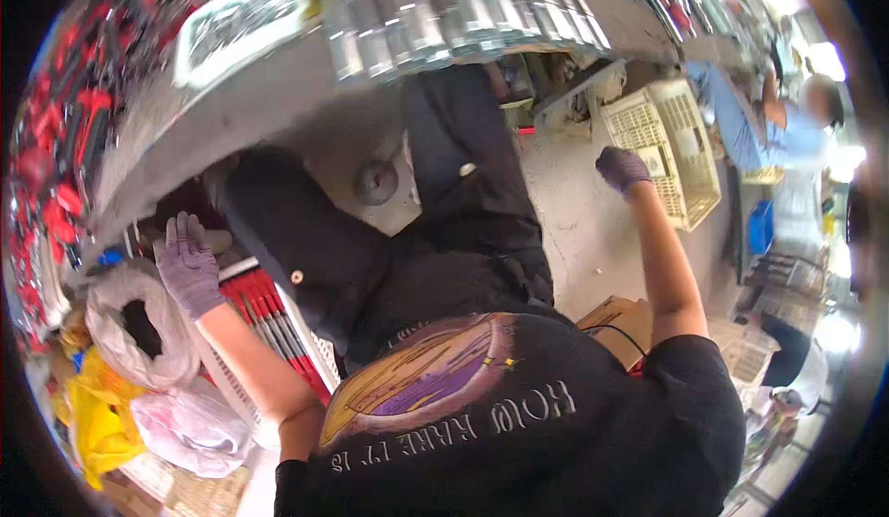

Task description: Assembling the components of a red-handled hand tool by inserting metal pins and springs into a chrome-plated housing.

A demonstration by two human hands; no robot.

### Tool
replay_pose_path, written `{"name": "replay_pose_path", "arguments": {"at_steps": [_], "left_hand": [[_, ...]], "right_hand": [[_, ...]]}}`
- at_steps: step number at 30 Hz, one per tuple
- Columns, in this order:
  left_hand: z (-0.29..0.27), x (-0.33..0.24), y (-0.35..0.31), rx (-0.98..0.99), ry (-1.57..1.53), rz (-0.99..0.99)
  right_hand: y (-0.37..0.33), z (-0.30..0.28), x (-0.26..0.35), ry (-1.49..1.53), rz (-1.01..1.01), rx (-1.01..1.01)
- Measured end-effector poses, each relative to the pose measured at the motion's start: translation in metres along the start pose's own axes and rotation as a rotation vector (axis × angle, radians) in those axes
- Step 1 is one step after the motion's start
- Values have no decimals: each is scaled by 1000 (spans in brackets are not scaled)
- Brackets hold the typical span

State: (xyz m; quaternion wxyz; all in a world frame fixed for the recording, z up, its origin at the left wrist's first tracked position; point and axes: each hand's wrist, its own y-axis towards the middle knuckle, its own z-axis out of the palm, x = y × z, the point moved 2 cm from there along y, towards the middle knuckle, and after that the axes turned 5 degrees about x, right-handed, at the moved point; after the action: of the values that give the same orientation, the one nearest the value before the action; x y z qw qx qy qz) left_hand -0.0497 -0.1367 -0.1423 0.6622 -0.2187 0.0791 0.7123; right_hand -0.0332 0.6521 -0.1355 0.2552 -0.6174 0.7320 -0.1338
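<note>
My left hand [190, 267], in a thin purple-grey glove, is held out at the left with its fingers stretched and nothing in it. It is nearest a white basket holding red-and-silver tools [269, 318] in a row and a whitish plastic bag [143, 318] with an open mouth. My right hand [622, 169], in a darker purple glove, is closed into a fist. It is in front of the left edge of a cream plastic crate [690, 151]; whether it touches the crate I cannot tell. The palm side is hidden, so anything inside the fist is out of sight.
A grey workbench [231, 133] curves across the front, bearing a row of shiny metal pieces [454, 17], a white tray [245, 26] of small parts and heaped red-and-black tools [79, 119]. Yellow and pink bags and a cardboard box [616, 323] lie nearby. Other people are at the right.
</note>
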Motion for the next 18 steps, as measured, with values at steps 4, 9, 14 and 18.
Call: {"name": "replay_pose_path", "arguments": {"at_steps": [4,9,14,18], "left_hand": [[134,109,9,-381,235,-206],[135,160,60,-220,423,13],[110,149,99,-70,1575,411],[123,147,95,-280,1344,498]], "right_hand": [[46,108,7,319,-77,368],[153,228,28,470,108,493],[255,285,53,624,248,89],[323,279,79,487,-135,-73]]}}
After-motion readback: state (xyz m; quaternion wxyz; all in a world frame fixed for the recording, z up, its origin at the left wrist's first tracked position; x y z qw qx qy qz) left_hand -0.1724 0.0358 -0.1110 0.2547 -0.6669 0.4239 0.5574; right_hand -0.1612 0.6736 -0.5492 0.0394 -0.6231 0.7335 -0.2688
